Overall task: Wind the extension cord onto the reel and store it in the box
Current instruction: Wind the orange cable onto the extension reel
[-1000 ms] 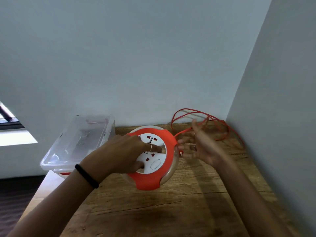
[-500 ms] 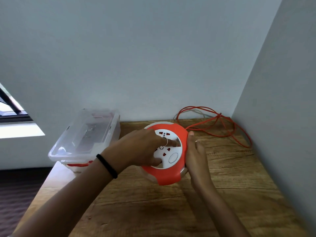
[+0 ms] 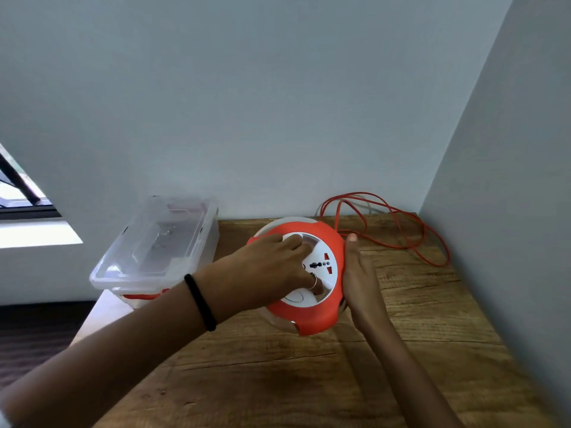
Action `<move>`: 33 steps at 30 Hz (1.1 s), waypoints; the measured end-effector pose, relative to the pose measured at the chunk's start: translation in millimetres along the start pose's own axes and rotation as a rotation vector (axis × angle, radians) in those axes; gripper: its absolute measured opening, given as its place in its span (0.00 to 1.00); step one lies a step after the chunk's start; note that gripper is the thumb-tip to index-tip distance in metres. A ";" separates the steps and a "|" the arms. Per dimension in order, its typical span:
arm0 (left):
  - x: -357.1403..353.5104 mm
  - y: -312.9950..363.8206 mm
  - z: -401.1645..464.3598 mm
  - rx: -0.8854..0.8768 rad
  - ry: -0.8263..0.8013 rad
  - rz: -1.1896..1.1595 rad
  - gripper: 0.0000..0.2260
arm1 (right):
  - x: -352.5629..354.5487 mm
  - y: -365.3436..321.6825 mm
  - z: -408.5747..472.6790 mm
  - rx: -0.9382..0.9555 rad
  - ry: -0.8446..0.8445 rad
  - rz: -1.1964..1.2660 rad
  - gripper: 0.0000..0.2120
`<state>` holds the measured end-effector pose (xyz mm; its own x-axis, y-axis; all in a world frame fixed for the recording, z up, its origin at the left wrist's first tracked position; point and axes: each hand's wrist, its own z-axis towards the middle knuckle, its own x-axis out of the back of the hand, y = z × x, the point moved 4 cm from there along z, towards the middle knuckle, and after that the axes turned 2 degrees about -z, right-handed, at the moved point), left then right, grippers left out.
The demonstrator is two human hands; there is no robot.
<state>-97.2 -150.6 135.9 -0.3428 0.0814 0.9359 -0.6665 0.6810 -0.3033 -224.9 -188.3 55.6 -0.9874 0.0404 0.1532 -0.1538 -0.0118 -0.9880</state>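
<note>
A round orange and white cord reel (image 3: 321, 307) lies flat on the wooden table (image 3: 340, 381), its socket face up. My left hand (image 3: 272, 267) lies on the white centre disc, fingers curled into its recesses. My right hand (image 3: 360, 276) presses flat against the reel's right rim, fingers straight. Loose orange cord (image 3: 411, 239) lies in loops at the table's back right corner and runs to the reel. A clear plastic box (image 3: 154, 251) with its lid on stands left of the reel, at the table's left end.
Walls close the table in at the back and on the right. A window (image 3: 21, 196) shows at the far left. Dark floor (image 3: 37, 335) lies beyond the table's left edge. Something orange sits in the box's bottom.
My right hand came off the cord and went flat against the reel's right rim. The left hand has turned the white centre disc, and the sockets have rotated.
</note>
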 end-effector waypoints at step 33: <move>-3.7 28.2 13.0 0.717 0.099 -0.759 0.30 | 19.4 4.1 -18.1 -0.018 0.316 0.202 0.25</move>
<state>-123.3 -141.1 121.5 0.3634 -0.1054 0.9257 -0.9312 -0.0101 0.3644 -244.0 -169.5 54.2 -0.9367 0.3457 -0.0556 0.0469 -0.0336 -0.9983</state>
